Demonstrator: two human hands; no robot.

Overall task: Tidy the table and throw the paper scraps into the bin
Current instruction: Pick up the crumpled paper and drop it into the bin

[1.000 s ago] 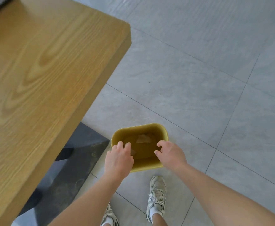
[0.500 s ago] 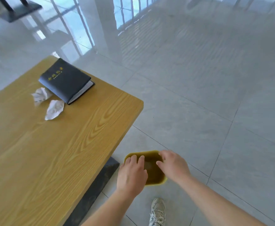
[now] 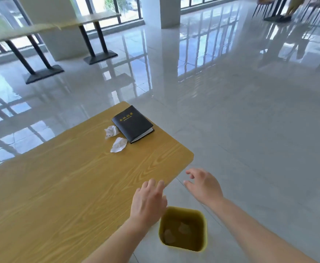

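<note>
We see the wooden table [image 3: 60, 186] bearing a black notebook [image 3: 132, 123] and, just beside it, two crumpled paper scraps [image 3: 111, 131] [image 3: 119, 144]. On the floor by the table's corner stands the yellow bin [image 3: 202, 215], holding two dim lumps. Above it hover our left hand [image 3: 148, 202] and right hand [image 3: 205, 186], both spread and empty.

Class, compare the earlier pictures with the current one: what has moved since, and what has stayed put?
Both hands have risen from the yellow bin; the left hand now hovers over the table edge, the right hand beside it, both open and empty. The bin stays on the floor; since half a second ago, two crumpled papers and the black notebook lie unmoved.
</note>
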